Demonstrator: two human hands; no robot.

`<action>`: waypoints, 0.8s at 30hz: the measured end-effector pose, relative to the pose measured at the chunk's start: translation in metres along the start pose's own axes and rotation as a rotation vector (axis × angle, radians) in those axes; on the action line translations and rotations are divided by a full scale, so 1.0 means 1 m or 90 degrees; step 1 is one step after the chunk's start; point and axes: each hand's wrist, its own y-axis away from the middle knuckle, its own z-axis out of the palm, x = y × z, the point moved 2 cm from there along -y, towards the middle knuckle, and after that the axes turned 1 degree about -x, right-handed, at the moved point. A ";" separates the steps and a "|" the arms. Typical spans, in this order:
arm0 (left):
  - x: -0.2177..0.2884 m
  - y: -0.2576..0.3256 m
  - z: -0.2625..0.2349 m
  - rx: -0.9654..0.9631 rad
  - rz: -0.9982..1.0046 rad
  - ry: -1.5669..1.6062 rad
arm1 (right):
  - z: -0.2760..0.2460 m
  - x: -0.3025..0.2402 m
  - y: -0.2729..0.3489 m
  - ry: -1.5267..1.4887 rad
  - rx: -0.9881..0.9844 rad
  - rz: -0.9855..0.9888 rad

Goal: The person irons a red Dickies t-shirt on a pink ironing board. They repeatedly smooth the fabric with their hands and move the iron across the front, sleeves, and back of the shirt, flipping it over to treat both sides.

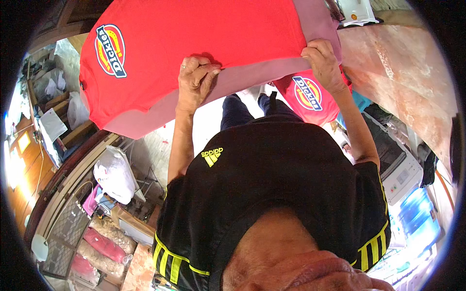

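Note:
A red T-shirt (204, 34) with a yellow, white and dark blue printed emblem lies spread over a board with a dusty-pink cover (150, 111). My left hand (196, 80) pinches the shirt's near edge around its middle, thumb against bent fingers. Farther right, my right hand (323, 63) has its fingers closed on the same edge near the shirt's corner. Between the two hands the edge runs nearly straight, and the pink cover shows as a strip on my side of it. A second red garment (306, 94) with a similar emblem hangs below the board, under my right forearm.
A pinkish marbled surface (403, 72) stretches along the right. Beyond the board's far right corner stands a white object (357, 12). A white appliance (398, 169) and a large blue water bottle (420, 213) are at right. White plastic bags (116, 174) sit at left.

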 end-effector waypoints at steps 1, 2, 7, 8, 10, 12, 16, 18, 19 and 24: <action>0.002 -0.003 -0.004 -0.001 0.018 -0.013 | 0.001 0.000 -0.001 0.006 -0.002 -0.009; 0.004 -0.006 -0.009 -0.003 0.036 -0.026 | 0.002 0.000 -0.003 0.012 -0.003 -0.017; 0.061 -0.033 0.046 -0.013 0.111 -0.146 | -0.001 0.000 0.002 0.041 -0.001 -0.063; 0.074 -0.043 0.062 -0.016 0.128 -0.174 | -0.001 0.001 0.001 0.031 0.001 -0.082; 0.098 -0.061 0.091 -0.114 0.151 -0.207 | -0.007 0.002 0.001 0.013 -0.013 -0.119; 0.106 -0.067 0.106 -0.143 0.166 -0.208 | -0.021 0.006 -0.004 -0.026 -0.061 -0.127; 0.106 -0.063 0.105 -0.153 0.141 -0.204 | -0.094 0.018 -0.051 0.141 0.067 -0.065; 0.107 -0.063 0.105 -0.166 0.143 -0.196 | -0.123 0.036 -0.075 0.247 0.165 -0.006; 0.107 -0.063 0.106 -0.172 0.147 -0.196 | -0.131 0.058 -0.087 0.280 0.162 -0.006; 0.106 -0.062 0.106 -0.197 0.139 -0.199 | -0.127 0.121 -0.144 -0.212 0.086 0.406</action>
